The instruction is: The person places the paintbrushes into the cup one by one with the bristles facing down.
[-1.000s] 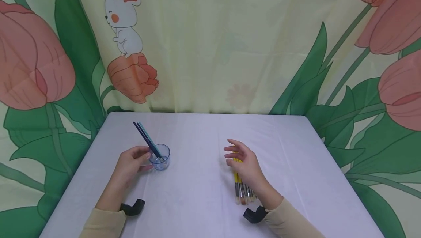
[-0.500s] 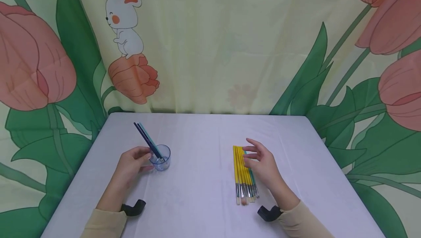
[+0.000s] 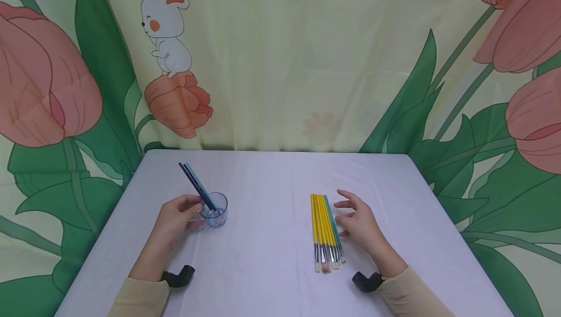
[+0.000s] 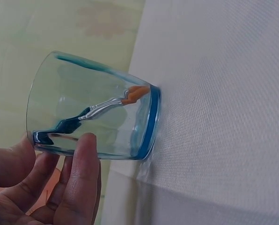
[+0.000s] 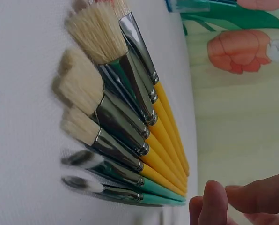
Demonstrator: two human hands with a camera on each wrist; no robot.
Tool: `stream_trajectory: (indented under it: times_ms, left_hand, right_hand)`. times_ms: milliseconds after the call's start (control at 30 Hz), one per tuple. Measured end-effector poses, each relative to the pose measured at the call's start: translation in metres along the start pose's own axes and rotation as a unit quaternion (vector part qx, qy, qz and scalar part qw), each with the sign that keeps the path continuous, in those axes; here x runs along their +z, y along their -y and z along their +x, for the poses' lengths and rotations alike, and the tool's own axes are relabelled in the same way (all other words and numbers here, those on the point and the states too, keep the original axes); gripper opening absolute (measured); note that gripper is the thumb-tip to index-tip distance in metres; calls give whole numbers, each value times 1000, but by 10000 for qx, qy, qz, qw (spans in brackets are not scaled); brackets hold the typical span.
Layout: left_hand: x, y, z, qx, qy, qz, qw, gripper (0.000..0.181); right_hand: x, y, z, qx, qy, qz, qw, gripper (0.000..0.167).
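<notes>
On the left of the table, my left hand holds a clear bluish drinking glass by its side, thumb and fingers against the wall and rim. Several dark blue and light blue paintbrushes lean in the glass, handles up and to the left. In the left wrist view, an orange bristle tip shows through the wall near the base. My right hand hovers just right of a row of paintbrushes with yellow handles and teal handles. Its fingers are loosely bent and hold nothing.
A white cloth covers the table. Behind its far edge hangs a curtain printed with tulips and a rabbit. The row's bristle ends point toward the person. Black wrist mounts sit at both cuffs.
My right hand has moved rightward from above the paintbrushes to beside them, uncovering the yellow and teal handles. The left hand and the glass have stayed in place.
</notes>
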State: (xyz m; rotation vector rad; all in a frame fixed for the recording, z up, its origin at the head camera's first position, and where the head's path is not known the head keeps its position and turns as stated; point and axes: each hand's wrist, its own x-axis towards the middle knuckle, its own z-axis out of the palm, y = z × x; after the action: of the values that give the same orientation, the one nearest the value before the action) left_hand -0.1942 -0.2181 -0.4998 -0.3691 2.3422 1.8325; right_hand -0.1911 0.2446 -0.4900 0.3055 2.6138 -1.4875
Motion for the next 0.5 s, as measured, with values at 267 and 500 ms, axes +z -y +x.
stream_trajectory:
  times_ms: [267, 500]
  left_hand:
    - [1, -1, 0, 36, -8, 34, 10000, 37]
    - [1, -1, -1, 31, -36, 49, 10000, 38]
  right_hand:
    - [1, -3, 5, 491, -40, -546, 9973, 75]
    - [6, -6, 8, 499, -47, -891, 9948, 71]
